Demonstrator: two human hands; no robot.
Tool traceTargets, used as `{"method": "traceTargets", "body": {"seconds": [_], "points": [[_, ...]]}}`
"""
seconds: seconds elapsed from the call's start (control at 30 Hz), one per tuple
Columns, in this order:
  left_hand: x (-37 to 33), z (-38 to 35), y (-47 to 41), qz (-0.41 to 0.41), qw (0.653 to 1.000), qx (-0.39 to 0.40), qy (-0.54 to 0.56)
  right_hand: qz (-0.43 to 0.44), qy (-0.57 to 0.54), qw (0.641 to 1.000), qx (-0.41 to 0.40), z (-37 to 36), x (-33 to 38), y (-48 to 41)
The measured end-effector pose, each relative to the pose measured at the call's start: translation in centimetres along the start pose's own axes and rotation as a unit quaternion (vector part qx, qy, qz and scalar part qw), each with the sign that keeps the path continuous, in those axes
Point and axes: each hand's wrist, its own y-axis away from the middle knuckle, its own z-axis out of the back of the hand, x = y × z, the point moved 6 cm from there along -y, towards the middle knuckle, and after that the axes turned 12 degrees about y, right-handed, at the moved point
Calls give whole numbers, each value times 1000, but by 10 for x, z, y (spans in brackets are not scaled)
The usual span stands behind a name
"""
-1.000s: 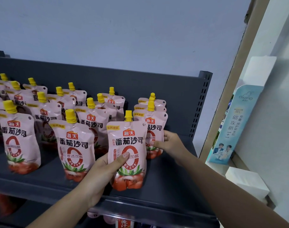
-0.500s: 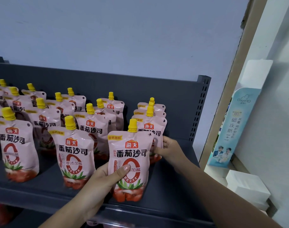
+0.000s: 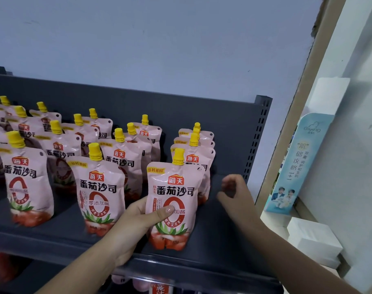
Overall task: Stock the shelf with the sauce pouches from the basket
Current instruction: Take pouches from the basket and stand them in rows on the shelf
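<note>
A sauce pouch is gripped upright at the front of the shelf by the left hand, thumb across its face. At its three o'clock the right hand is held apart, loosely curled, empty.

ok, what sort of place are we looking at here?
Probably a shop, or a mock-up of one. There is a dark metal retail shelf with a slotted upright, rows of identical yellow-capped tomato sauce pouches faced forward, and a printed promo stand beside it.
</note>
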Motion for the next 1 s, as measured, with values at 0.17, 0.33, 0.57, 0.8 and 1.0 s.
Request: {"method": "traceTargets", "body": {"seconds": [0.17,0.33,0.57,0.8,1.0], "points": [[-1,0,-2,-12,1000,16,-4,32,-140,949,281,-13,33,47],[1,-4,-7,-18,1000,7,-2,40,-95,950,294,-36,39,58],[2,-9,-14,-46,996,-13,-79,51,-48,981,179,-21,26,39],[2,-4,-20,-72,983,-9,-169,25,-32,976,215,-21,16,40],[9,-6,-25,-47,962,61,-260,16,19,965,263,-31,10,43]]}}
